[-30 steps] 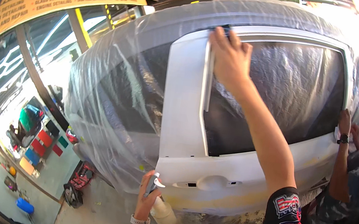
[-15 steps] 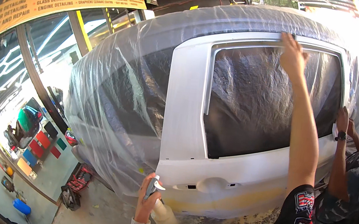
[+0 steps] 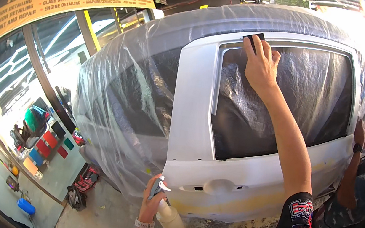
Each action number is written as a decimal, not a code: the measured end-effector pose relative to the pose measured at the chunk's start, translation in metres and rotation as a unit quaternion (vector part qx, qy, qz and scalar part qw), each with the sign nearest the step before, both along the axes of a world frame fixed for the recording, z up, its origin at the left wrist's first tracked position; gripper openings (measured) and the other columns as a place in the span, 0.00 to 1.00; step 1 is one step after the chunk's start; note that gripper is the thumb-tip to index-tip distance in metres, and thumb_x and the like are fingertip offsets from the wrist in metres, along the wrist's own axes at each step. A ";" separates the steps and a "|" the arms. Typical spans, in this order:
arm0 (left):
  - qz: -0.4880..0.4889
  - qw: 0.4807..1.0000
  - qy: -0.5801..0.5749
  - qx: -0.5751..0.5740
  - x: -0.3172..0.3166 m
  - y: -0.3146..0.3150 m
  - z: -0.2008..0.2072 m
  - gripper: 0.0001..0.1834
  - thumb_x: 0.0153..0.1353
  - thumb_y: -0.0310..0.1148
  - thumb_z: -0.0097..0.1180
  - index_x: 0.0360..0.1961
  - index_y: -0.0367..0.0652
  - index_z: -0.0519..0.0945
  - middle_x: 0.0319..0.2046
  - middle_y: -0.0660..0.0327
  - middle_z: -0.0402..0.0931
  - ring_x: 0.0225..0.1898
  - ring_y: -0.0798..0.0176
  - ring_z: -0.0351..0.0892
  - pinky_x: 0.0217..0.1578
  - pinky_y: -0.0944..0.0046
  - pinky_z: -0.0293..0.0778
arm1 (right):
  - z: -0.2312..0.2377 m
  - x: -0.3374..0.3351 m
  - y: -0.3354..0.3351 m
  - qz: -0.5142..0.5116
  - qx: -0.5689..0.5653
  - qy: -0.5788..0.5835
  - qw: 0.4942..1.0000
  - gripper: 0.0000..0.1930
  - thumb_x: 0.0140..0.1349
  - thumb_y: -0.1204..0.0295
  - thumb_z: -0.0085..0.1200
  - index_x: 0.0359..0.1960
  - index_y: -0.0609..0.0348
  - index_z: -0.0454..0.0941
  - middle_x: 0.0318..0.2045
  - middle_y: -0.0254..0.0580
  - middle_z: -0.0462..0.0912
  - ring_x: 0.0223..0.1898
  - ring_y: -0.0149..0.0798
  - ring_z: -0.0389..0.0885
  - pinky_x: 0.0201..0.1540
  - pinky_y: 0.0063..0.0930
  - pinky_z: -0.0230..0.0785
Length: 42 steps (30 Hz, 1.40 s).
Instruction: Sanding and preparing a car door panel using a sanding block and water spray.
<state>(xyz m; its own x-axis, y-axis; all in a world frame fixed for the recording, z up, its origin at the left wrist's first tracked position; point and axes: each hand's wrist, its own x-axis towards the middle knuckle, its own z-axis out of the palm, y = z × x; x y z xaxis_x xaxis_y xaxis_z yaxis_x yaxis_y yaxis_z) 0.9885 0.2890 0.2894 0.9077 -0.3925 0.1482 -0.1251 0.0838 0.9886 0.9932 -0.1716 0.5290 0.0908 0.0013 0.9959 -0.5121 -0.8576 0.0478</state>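
Observation:
My right hand (image 3: 262, 68) is raised to the top of the window frame on a whitish-grey car door (image 3: 192, 120). Its fingers press a small black sanding pad or sheet (image 3: 260, 35) against the frame near the upper left corner. Low on the left, my left hand (image 3: 149, 205) grips the neck of a trigger spray bottle (image 3: 171, 218) with a cream body and a grey and white head. Clear plastic film (image 3: 119, 101) covers the car around the door, and more film (image 3: 286, 95) fills the window opening. Yellowish patches show along the door's lower part.
At the right edge another person's hand (image 3: 360, 135), wearing a dark watch, touches the far side of the door. A red and black bag (image 3: 83, 181) lies on the concrete floor at left. Beyond it stand glass shop panels and a yellow sign (image 3: 68, 4).
My right hand has slid left along the top of the window frame, and the black pad now shows. The left hand still holds the bottle. The view has shifted slightly.

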 end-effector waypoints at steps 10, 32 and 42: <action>0.007 1.000 0.000 0.012 -0.004 0.000 0.005 0.37 0.54 0.18 0.52 0.69 0.42 0.75 0.45 0.66 0.77 0.37 0.71 0.75 0.39 0.70 0.76 | -0.003 0.029 0.040 0.074 -0.044 -0.040 0.995 0.23 0.59 0.71 0.59 0.58 0.54 0.81 0.56 0.30 0.77 0.59 0.37 0.74 0.55 0.50 0.64; 0.001 0.999 0.025 0.028 0.001 0.004 0.001 0.36 0.56 0.20 0.57 0.70 0.39 0.72 0.45 0.63 0.77 0.40 0.70 0.76 0.40 0.69 0.74 | 0.016 -0.026 -0.002 0.063 0.023 0.054 0.996 0.17 0.62 0.74 0.53 0.52 0.52 0.84 0.52 0.36 0.84 0.58 0.43 0.80 0.61 0.50 0.64; 0.030 0.998 0.054 -0.001 -0.014 -0.001 0.009 0.35 0.56 0.20 0.56 0.69 0.38 0.73 0.46 0.64 0.77 0.41 0.70 0.76 0.41 0.69 0.75 | 0.019 -0.098 -0.113 -0.054 0.036 0.050 0.997 0.17 0.63 0.72 0.53 0.53 0.50 0.85 0.54 0.33 0.85 0.60 0.40 0.80 0.62 0.47 0.65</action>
<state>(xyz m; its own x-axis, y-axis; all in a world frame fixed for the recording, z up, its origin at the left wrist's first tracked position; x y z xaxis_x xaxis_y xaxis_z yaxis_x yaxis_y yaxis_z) 0.9744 0.2875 0.2985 0.9402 -0.3371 0.0486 -0.0227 0.0804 0.9965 0.8949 -0.2843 0.5475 0.1857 -0.0847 0.9789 -0.5971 -0.8010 0.0440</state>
